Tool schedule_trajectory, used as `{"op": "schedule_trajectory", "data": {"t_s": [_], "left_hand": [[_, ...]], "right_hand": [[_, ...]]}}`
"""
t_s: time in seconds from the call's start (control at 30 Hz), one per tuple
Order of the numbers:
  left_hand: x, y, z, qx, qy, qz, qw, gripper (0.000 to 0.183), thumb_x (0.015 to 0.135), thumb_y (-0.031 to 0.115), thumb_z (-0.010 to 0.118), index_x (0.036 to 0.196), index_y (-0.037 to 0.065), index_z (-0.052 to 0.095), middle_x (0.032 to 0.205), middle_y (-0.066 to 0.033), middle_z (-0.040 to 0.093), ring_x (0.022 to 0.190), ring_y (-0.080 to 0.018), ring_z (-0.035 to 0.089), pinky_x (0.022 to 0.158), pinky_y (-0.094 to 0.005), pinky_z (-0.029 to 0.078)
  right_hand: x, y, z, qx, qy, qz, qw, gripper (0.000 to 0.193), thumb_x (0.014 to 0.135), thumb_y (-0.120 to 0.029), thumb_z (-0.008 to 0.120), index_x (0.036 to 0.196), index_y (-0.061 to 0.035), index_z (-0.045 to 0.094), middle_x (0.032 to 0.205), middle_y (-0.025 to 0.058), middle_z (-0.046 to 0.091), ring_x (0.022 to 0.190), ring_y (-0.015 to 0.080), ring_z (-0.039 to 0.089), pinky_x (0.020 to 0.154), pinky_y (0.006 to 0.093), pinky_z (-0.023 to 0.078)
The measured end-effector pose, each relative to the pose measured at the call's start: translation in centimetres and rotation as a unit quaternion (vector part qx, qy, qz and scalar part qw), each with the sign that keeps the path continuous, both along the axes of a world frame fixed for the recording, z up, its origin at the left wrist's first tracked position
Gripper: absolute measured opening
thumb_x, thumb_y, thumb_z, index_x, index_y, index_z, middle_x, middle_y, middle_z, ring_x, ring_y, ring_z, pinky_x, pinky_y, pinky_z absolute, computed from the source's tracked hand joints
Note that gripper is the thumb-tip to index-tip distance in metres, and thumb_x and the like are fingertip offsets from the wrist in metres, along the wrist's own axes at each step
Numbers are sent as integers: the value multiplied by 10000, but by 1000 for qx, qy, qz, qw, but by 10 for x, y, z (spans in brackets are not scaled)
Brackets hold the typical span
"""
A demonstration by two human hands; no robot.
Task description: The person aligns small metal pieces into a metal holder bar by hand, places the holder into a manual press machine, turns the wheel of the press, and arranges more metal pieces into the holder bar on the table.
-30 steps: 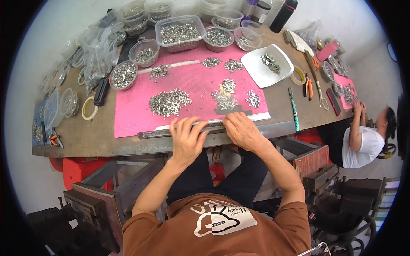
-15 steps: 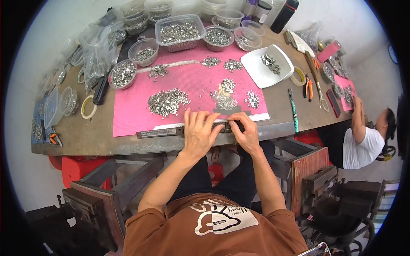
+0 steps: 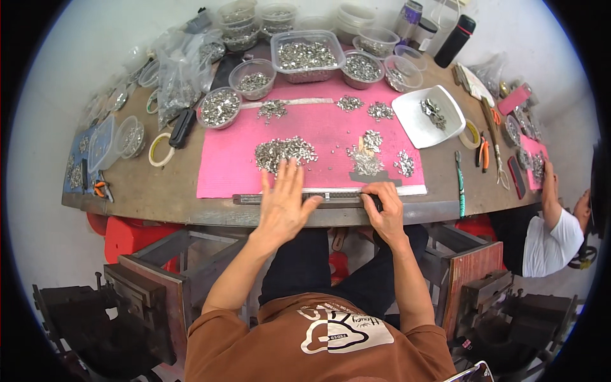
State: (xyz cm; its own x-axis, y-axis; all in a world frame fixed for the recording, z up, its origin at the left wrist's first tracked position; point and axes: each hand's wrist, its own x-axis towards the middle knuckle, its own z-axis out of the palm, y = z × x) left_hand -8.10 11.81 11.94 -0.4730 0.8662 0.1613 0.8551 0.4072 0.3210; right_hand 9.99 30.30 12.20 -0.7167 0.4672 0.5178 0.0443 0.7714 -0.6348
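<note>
Centre of frame: dark bar [image 3: 340, 197], likely stiff; grasp ends. Left hand [image 3: 284, 207] spread, empty; right hand [image 3: 386, 209] curled, hold unclear.

Upper garment: brown T-shirt [image 3: 264, 360] with 2 short sleeves [image 3: 217, 332]. Chest print [image 3: 375, 337]: bear-like head in 2 halves — 1 outlined in white, 1 filled white with black lines — plus small lettering. Lower garment: dark trousers [image 3: 294, 270], navy or black. Forearms [image 3: 237, 272] and hands [image 3: 284, 209]: bare.
</note>
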Motion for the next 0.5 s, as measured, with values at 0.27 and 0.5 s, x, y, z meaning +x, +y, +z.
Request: {"op": "schedule_trajectory", "data": {"t_s": [0.27,0.5], "left_hand": [[18,24,14,90,-91,-137,982,756,1045,533,464,1471,-91,448,1559,-283,413,1482,-394,372,1226,-625,141],[-40,-12,16,295,-24,26,955,137,891,161,741,1004,84,735,1026,-70,699,977,-253,619,1006,-482,374]], "right_hand": [[0,1,2,8,-7,-4,1000,125,837,27,712,944,-8,658,941,116,674,891,308,616,804,394,480],[-27,11,22,70,-40,55,995,122,842,8,706,945,-44,666,887,95,624,866,291,604,797,399,449]]}}
